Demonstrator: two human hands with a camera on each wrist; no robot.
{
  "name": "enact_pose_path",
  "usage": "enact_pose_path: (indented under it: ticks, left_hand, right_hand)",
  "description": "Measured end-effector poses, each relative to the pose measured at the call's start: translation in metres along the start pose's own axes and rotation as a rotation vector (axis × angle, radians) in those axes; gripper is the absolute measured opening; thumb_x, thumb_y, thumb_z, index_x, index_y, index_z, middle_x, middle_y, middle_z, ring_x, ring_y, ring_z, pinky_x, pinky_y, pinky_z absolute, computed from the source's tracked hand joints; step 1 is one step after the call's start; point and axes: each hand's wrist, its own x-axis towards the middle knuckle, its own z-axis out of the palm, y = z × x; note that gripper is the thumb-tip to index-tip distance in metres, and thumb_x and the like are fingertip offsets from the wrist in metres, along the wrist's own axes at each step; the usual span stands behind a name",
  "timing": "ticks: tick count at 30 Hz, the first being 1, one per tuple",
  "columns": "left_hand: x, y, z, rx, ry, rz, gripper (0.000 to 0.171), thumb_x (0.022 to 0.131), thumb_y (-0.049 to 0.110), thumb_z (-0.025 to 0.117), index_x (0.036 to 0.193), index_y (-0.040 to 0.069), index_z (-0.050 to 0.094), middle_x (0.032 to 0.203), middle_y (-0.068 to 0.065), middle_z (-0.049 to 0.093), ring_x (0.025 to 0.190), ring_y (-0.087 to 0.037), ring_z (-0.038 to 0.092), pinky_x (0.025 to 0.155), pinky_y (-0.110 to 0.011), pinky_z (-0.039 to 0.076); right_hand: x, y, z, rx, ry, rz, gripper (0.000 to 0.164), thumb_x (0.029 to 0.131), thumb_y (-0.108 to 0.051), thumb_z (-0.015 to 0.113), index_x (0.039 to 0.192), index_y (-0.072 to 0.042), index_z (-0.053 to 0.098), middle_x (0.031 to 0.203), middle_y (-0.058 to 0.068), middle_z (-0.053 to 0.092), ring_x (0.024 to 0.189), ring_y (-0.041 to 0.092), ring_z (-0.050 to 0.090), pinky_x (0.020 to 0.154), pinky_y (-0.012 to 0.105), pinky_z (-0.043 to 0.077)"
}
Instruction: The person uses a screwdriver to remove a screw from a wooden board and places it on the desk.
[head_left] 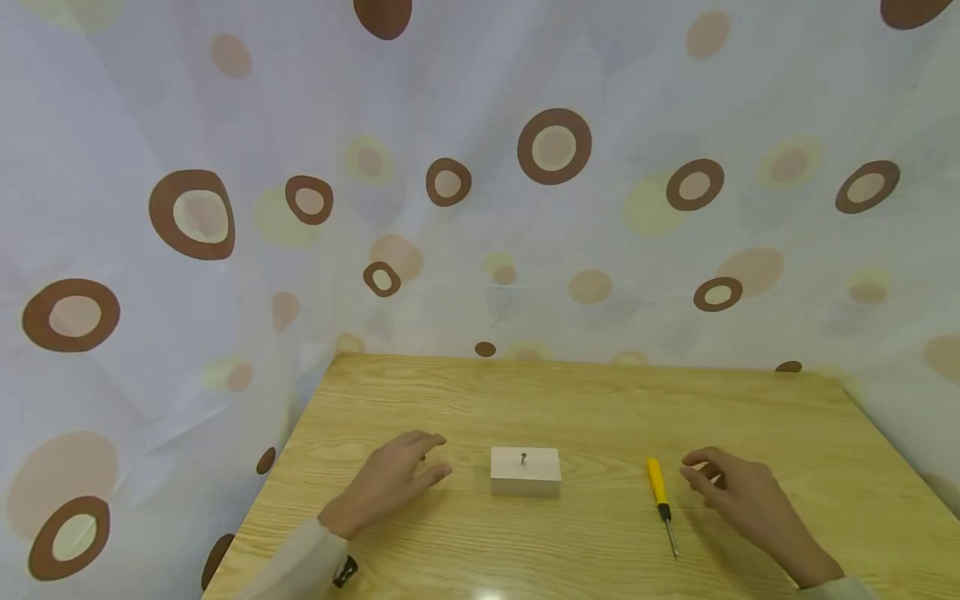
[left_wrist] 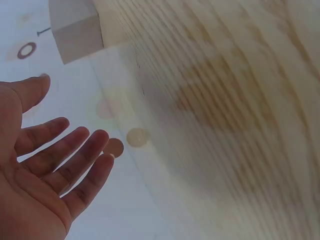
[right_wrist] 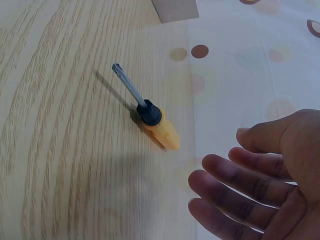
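Observation:
A pale wooden block (head_left: 525,483) sits near the middle of the table, with a screw (head_left: 523,458) standing up from its top face. To the left of the block is my left hand (head_left: 397,479), apart from it, fingers relaxed and holding nothing. A screwdriver (head_left: 657,483) with a yellow handle and black collar lies to the right of the block, its metal tip toward me. Just right of its handle hovers my right hand (head_left: 742,492), fingers loosely bent. In the right wrist view a gap shows between those fingers (right_wrist: 235,200) and the screwdriver (right_wrist: 162,130).
The wood-grain table (head_left: 600,400) reaches back to a white curtain (head_left: 480,233) printed with brown and beige circles. The curtain also hangs along the left and right sides. A dark item (head_left: 345,572) shows at the left sleeve cuff.

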Motion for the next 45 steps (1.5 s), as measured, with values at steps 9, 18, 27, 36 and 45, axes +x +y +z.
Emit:
enact_pose_path:
  ticks: [9, 18, 27, 36, 45]
  left_hand:
    - [0.011, 0.008, 0.011, -0.143, -0.075, -0.023, 0.054, 0.102, 0.047, 0.063, 0.141, 0.009, 0.060, 0.134, -0.005, 0.065, 0.097, -0.013, 0.063, 0.075, -0.028, 0.054]
    - [0.025, 0.019, 0.024, -0.188, -0.104, 0.009, 0.063, 0.099, 0.043, 0.068, 0.149, 0.007, 0.052, 0.133, -0.007, 0.065, 0.094, -0.010, 0.062, 0.076, -0.025, 0.053]
    - [0.035, 0.032, 0.031, -0.159, -0.107, 0.041, 0.064, 0.098, 0.046, 0.068, 0.148, 0.008, 0.054, 0.135, -0.005, 0.063, 0.094, -0.009, 0.062, 0.073, -0.021, 0.052]
    - [0.039, 0.035, 0.037, -0.139, -0.099, 0.048, 0.060, 0.098, 0.045, 0.070, 0.144, 0.008, 0.057, 0.130, -0.003, 0.064, 0.093, -0.008, 0.062, 0.073, -0.021, 0.051]
    - [0.039, 0.038, 0.037, -0.119, -0.085, 0.078, 0.054, 0.099, 0.042, 0.069, 0.138, 0.006, 0.062, 0.128, -0.003, 0.065, 0.092, -0.007, 0.062, 0.073, -0.019, 0.051]
  right_hand:
    - [0.007, 0.000, 0.010, -0.004, -0.049, -0.015, 0.029, 0.105, -0.025, 0.064, 0.120, -0.001, 0.068, 0.092, 0.005, 0.073, 0.066, 0.010, 0.066, 0.055, 0.026, 0.054]
    - [0.012, -0.004, 0.017, 0.012, -0.091, -0.002, 0.032, 0.104, -0.027, 0.065, 0.121, -0.001, 0.067, 0.092, 0.004, 0.072, 0.066, 0.010, 0.065, 0.056, 0.027, 0.054]
    - [0.020, -0.008, 0.023, -0.048, -0.058, -0.027, 0.030, 0.099, -0.020, 0.072, 0.118, 0.002, 0.067, 0.080, -0.002, 0.067, 0.055, 0.007, 0.056, 0.049, 0.026, 0.046]
    - [0.025, -0.002, 0.029, -0.024, -0.095, 0.017, 0.032, 0.097, -0.022, 0.074, 0.118, 0.002, 0.068, 0.079, -0.002, 0.065, 0.056, 0.011, 0.053, 0.050, 0.028, 0.045]
    - [0.029, -0.002, 0.036, -0.040, -0.104, 0.034, 0.030, 0.096, -0.020, 0.075, 0.116, 0.001, 0.068, 0.079, -0.003, 0.068, 0.062, 0.010, 0.058, 0.057, 0.032, 0.051]
